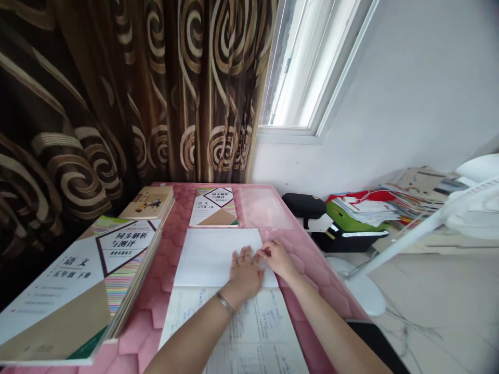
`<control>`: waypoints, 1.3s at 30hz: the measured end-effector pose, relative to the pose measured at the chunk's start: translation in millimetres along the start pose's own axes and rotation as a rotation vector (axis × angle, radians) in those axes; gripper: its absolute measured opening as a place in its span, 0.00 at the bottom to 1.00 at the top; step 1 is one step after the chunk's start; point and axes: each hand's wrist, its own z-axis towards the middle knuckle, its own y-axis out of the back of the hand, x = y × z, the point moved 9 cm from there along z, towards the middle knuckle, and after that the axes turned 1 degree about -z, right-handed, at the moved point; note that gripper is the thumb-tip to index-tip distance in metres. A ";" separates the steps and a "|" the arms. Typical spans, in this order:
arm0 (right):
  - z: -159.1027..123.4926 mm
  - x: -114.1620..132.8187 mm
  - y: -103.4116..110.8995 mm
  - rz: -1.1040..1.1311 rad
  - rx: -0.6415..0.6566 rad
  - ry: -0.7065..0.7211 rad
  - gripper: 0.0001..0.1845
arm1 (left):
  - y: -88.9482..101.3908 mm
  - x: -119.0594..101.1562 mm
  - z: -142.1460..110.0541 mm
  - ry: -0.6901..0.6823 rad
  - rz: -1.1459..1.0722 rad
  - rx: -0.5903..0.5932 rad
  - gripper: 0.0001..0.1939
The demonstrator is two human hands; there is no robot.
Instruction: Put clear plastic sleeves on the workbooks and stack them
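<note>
My left hand point(246, 272), with a metal bracelet point(225, 303) at its wrist, lies flat with fingers stretched out on a blank white sheet point(210, 257). Just to its right, my right hand point(276, 257) has thumb and fingertips pinched together at the sheet's right edge. What is between those fingertips, if anything, is too small to tell. Directly below the blank sheet, toward me, lies a printed page point(268, 317) with blue handwriting, partly covered by my left forearm.
A pink quilted cover point(156, 301) is spread under everything. Stacked workbooks point(74, 291) stand at left, with a tan book point(147, 202) behind. Another workbook point(214, 206) lies beyond the sheet. At right are a white fan point(409, 234), a black case point(304, 205) and piled papers point(362, 208).
</note>
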 end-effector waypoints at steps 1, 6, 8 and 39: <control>5.2 -7.6 0.7 -0.010 -0.008 -0.043 0.09 | -1.8 -5.7 5.0 -0.007 -0.009 -0.012 0.30; 30.5 -28.6 1.5 -0.069 -0.001 -0.188 0.16 | -5.4 -8.5 9.6 -0.014 -0.020 -0.085 0.30; 40.7 -30.6 2.6 -0.089 0.008 -0.238 0.19 | -6.6 -6.7 7.7 -0.020 -0.017 -0.090 0.30; 23.6 -35.2 4.6 -0.102 0.051 -0.292 0.20 | -7.3 -7.3 6.1 -0.029 -0.007 -0.108 0.31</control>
